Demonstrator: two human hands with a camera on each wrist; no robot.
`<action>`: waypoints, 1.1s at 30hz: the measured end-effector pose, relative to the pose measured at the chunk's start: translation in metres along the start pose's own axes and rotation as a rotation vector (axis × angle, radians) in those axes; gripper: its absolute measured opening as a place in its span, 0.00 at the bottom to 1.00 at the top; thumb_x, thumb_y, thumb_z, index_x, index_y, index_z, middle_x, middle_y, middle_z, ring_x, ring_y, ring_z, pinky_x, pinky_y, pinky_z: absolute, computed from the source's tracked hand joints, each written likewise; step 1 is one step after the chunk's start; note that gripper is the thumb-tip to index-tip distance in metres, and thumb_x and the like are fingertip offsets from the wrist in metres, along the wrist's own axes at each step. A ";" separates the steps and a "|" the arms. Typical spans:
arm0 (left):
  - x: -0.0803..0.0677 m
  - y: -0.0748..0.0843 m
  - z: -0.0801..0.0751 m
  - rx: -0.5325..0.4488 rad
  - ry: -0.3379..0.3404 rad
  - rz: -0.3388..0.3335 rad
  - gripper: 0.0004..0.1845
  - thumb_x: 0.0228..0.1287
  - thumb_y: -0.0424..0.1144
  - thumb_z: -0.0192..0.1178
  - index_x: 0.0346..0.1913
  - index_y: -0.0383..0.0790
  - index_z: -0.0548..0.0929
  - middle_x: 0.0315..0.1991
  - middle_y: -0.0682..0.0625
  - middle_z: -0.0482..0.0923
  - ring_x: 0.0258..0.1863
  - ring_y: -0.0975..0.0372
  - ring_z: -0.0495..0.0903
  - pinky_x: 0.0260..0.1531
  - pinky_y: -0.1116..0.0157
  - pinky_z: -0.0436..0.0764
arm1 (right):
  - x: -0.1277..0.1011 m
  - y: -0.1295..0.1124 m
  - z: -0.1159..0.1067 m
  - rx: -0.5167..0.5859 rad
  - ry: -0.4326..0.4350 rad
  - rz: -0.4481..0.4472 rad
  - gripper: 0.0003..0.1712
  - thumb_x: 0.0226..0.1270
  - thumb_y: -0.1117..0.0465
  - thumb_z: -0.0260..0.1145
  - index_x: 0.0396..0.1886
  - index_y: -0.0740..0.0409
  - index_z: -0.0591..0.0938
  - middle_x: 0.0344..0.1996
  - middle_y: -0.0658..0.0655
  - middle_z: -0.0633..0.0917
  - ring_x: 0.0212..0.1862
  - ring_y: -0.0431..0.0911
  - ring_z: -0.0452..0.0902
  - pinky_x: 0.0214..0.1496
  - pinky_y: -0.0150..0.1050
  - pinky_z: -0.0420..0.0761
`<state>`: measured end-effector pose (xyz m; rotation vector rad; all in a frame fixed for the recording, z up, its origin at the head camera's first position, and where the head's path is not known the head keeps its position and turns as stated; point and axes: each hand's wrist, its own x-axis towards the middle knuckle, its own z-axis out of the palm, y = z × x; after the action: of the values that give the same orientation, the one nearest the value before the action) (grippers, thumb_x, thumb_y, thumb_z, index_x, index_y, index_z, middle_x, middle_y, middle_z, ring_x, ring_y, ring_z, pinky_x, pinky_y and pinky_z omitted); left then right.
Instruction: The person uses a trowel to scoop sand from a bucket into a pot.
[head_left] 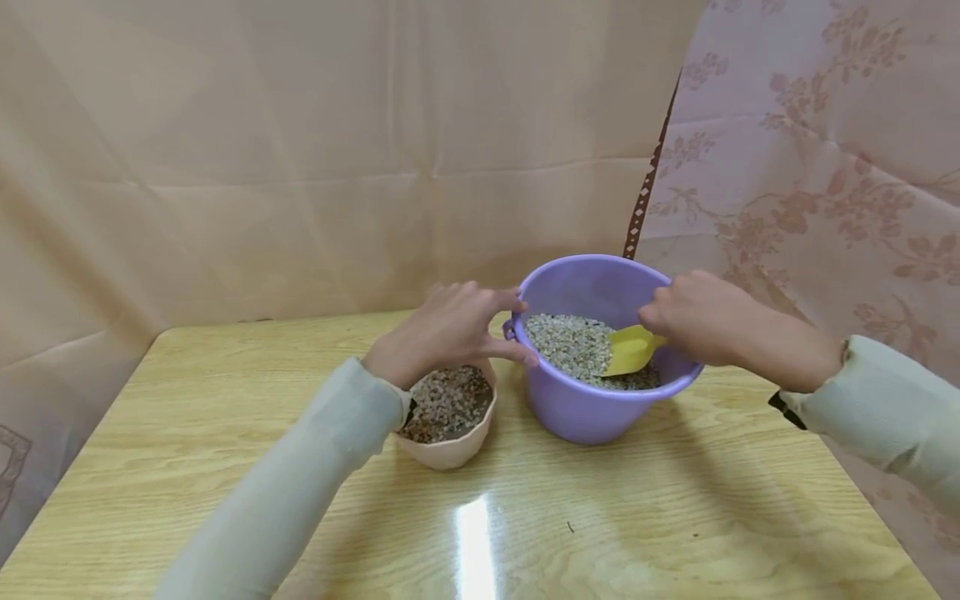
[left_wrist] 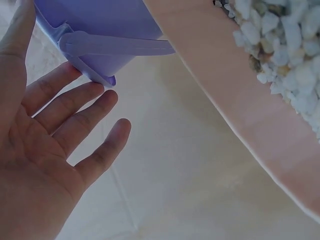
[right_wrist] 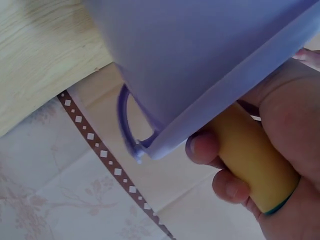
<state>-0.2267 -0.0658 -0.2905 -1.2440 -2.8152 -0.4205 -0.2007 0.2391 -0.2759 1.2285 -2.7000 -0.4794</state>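
Observation:
A purple bucket (head_left: pixel 588 412) holding pale gravel (head_left: pixel 572 342) stands right of centre on the table, tilted slightly. My right hand (head_left: pixel 708 318) grips the handle of a yellow hand shovel (head_left: pixel 632 349), whose blade dips into the gravel. The right wrist view shows fingers curled round the yellow handle (right_wrist: pixel 255 160). With thumb and index finger spread, my left hand (head_left: pixel 453 321) touches the bucket's left rim; its other fingers (left_wrist: pixel 92 150) stretch out fairly straight beside the bucket handle (left_wrist: pixel 120 45). Under my left wrist sits a pale pink pot (head_left: pixel 450 454) with pebbles over something dark, partly covered by the hand.
The light wooden table (head_left: pixel 247 400) carries both containers. A beige cloth (head_left: pixel 300 167) hangs behind it, and a flowered cloth (head_left: pixel 825 192) hangs on the right. Small dark specks lie near the front of the table.

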 end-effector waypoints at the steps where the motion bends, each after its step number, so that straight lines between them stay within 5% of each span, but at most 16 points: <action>1: 0.000 0.000 0.000 -0.001 -0.001 -0.001 0.40 0.49 0.70 0.67 0.60 0.47 0.82 0.49 0.53 0.86 0.25 0.63 0.77 0.21 0.64 0.70 | 0.000 0.001 0.001 0.012 0.002 0.000 0.18 0.47 0.61 0.80 0.17 0.50 0.75 0.13 0.48 0.72 0.15 0.45 0.65 0.17 0.43 0.73; 33: 0.001 0.003 0.001 -0.013 -0.012 -0.017 0.39 0.51 0.70 0.66 0.60 0.47 0.82 0.44 0.55 0.87 0.24 0.65 0.76 0.30 0.62 0.67 | 0.004 0.017 0.022 0.227 0.085 -0.037 0.10 0.50 0.56 0.81 0.21 0.45 0.85 0.14 0.41 0.77 0.14 0.36 0.63 0.15 0.34 0.68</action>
<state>-0.2252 -0.0635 -0.2906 -1.2302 -2.8397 -0.4348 -0.2207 0.2519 -0.2914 1.3218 -2.7218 -0.1232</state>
